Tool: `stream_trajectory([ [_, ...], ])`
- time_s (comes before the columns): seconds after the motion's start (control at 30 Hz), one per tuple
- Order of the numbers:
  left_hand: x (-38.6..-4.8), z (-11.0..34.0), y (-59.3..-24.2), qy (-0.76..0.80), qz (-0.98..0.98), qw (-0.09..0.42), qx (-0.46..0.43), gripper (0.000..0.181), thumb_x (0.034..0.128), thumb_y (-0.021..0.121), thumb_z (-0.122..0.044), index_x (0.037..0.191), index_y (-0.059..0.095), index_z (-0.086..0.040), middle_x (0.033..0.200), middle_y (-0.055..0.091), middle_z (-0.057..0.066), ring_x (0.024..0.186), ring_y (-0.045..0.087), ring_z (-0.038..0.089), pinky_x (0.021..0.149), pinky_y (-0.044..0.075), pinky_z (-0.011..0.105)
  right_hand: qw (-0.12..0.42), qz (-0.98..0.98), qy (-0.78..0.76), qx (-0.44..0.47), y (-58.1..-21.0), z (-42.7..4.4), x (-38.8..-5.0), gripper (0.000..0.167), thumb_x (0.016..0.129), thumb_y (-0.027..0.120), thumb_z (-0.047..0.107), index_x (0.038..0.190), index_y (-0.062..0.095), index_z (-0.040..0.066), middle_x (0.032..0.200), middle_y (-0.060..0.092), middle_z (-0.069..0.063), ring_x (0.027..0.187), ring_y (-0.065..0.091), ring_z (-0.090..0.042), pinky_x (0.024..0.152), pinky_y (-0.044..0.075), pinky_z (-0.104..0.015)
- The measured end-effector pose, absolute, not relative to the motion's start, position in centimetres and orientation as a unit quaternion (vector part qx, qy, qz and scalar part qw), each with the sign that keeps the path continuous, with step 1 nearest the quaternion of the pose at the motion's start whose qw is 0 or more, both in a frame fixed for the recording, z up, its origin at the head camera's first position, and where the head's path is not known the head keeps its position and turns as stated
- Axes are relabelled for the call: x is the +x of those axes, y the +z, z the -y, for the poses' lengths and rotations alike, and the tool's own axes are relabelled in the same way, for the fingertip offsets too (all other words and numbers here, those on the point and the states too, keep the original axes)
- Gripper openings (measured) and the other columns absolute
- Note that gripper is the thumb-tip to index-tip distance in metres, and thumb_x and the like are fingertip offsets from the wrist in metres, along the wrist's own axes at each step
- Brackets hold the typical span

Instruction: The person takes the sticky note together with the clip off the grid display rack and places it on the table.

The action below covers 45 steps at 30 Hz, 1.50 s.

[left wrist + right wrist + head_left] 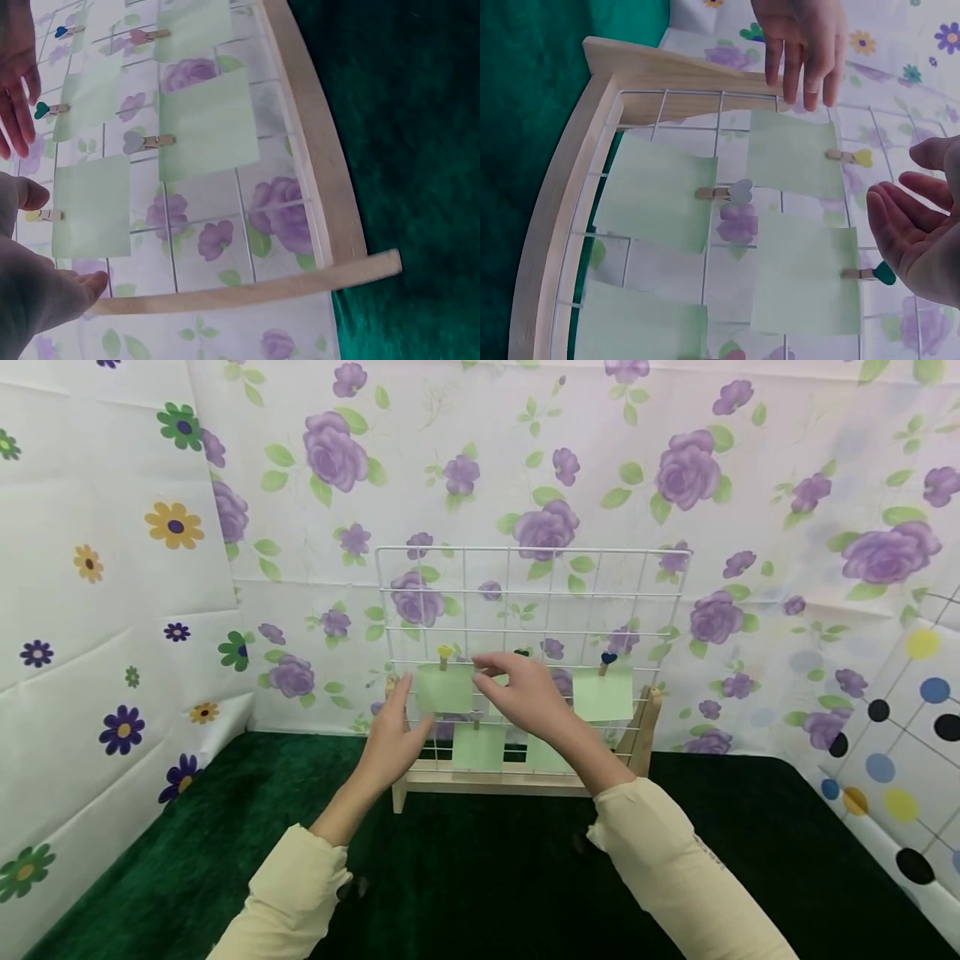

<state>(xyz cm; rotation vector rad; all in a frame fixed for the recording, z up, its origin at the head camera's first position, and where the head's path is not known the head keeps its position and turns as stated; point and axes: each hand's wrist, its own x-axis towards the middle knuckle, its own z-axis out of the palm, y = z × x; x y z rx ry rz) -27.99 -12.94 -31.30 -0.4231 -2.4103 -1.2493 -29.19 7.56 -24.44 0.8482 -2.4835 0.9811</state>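
Observation:
A white wire grid point(531, 592) on a wooden stand point(487, 783) bears several pale green notes, each clipped with a small heart clothespin. My left hand point(387, 739) is beside the grid's left edge, fingers relaxed, near the note with the yellow heart clip point(445, 653). In front of the upper middle, my right hand point(525, 692) hovers with bent fingers and nothing between them, partly covering a note. In the right wrist view that hand point(922, 225) is near the green heart clip point(884, 273) and the yellow one point(862, 157). Both hands look empty.
A dark green cloth point(480, 868) covers the table. Behind the grid hangs a white sheet with purple roses point(333, 452). Sheets with coloured flowers and dots stand at the left and right. The stand's wooden feet reach forward at both sides.

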Motion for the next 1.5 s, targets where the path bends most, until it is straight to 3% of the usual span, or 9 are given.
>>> stream_trajectory([
  [0.13,-28.3,12.7,-31.0,-0.478,0.852,0.177,-0.121,0.066,0.0978,0.052,-0.016,0.152,0.018,0.002,0.154,0.023,0.023,0.133,0.034,0.043,0.106,0.032,0.052,0.160,0.875,0.353,0.290,-24.1,-6.7,-30.0,0.032,0.099,0.057,0.021,0.127,0.063,0.006,0.118,0.067,-0.008,0.104,0.063,-0.023,0.085,0.051,-0.040],
  [0.57,-28.9,12.0,-30.8,-0.530,0.826,0.165,-0.097,0.061,0.1006,0.049,-0.017,0.152,0.021,-0.001,0.155,0.025,0.018,0.138,0.028,0.039,0.109,0.028,0.049,0.146,0.890,0.335,0.272,-23.0,-4.1,-30.9,0.034,0.100,0.053,0.018,0.131,0.059,0.005,0.124,0.064,-0.010,0.114,0.060,-0.023,0.094,0.047,-0.038],
  [0.7,-29.2,11.9,-30.7,-0.535,0.823,0.169,-0.091,0.059,0.1003,0.049,-0.015,0.151,0.023,0.000,0.154,0.028,0.018,0.138,0.030,0.035,0.110,0.029,0.045,0.159,0.896,0.323,0.259,-22.9,-3.4,-31.2,0.036,0.099,0.051,0.016,0.133,0.058,0.004,0.125,0.063,-0.011,0.106,0.063,-0.025,0.086,0.051,-0.037],
  [0.93,-29.2,11.8,-30.5,-0.561,0.803,0.182,-0.079,0.052,0.1000,0.047,-0.012,0.147,0.032,0.002,0.148,0.038,0.019,0.135,0.037,0.031,0.109,0.032,0.039,0.141,0.905,0.313,0.251,-22.4,-2.2,-31.9,0.039,0.100,0.050,0.017,0.137,0.053,0.003,0.129,0.060,-0.013,0.116,0.058,-0.025,0.070,0.049,-0.029],
  [1.0,-29.2,11.8,-30.4,-0.572,0.795,0.186,-0.077,0.050,0.0998,0.046,-0.011,0.146,0.034,0.002,0.146,0.040,0.019,0.134,0.039,0.030,0.108,0.032,0.038,0.139,0.904,0.315,0.253,-22.3,-1.9,-32.0,0.038,0.100,0.050,0.014,0.136,0.053,0.002,0.125,0.062,-0.015,0.094,0.066,-0.022,0.060,0.044,-0.026],
  [1.07,-29.1,11.8,-30.4,-0.582,0.787,0.190,-0.075,0.049,0.0998,0.046,-0.011,0.146,0.035,0.002,0.146,0.041,0.018,0.133,0.040,0.030,0.108,0.033,0.039,0.141,0.905,0.311,0.255,-22.3,-1.8,-32.2,0.031,0.100,0.050,0.012,0.126,0.061,0.000,0.109,0.068,-0.015,0.070,0.061,-0.018,0.054,0.038,-0.024],
  [1.17,-29.1,11.7,-30.4,-0.594,0.777,0.195,-0.070,0.048,0.0994,0.046,-0.009,0.146,0.036,0.000,0.144,0.043,0.017,0.131,0.042,0.030,0.107,0.034,0.040,0.142,0.905,0.310,0.255,-22.5,-1.7,-32.4,0.029,0.100,0.050,0.010,0.122,0.064,0.000,0.104,0.069,-0.014,0.062,0.055,-0.016,0.059,0.044,-0.024],
  [1.33,-29.3,11.6,-30.3,-0.623,0.756,0.196,-0.055,0.048,0.0983,0.047,-0.010,0.145,0.038,-0.003,0.136,0.047,0.015,0.123,0.047,0.027,0.101,0.039,0.041,0.143,0.908,0.310,0.244,-22.7,-1.6,-32.7,0.033,0.099,0.054,0.015,0.129,0.060,0.002,0.121,0.065,-0.012,0.108,0.062,-0.022,0.088,0.050,-0.033],
  [1.5,-29.8,11.5,-30.1,-0.643,0.741,0.188,-0.034,0.038,0.0987,0.050,-0.012,0.136,0.048,-0.002,0.130,0.051,0.014,0.116,0.051,0.026,0.095,0.043,0.040,0.142,0.915,0.297,0.233,-22.7,-1.5,-33.0,0.035,0.098,0.059,0.025,0.128,0.062,0.006,0.120,0.066,-0.010,0.109,0.061,-0.023,0.089,0.049,-0.035],
])
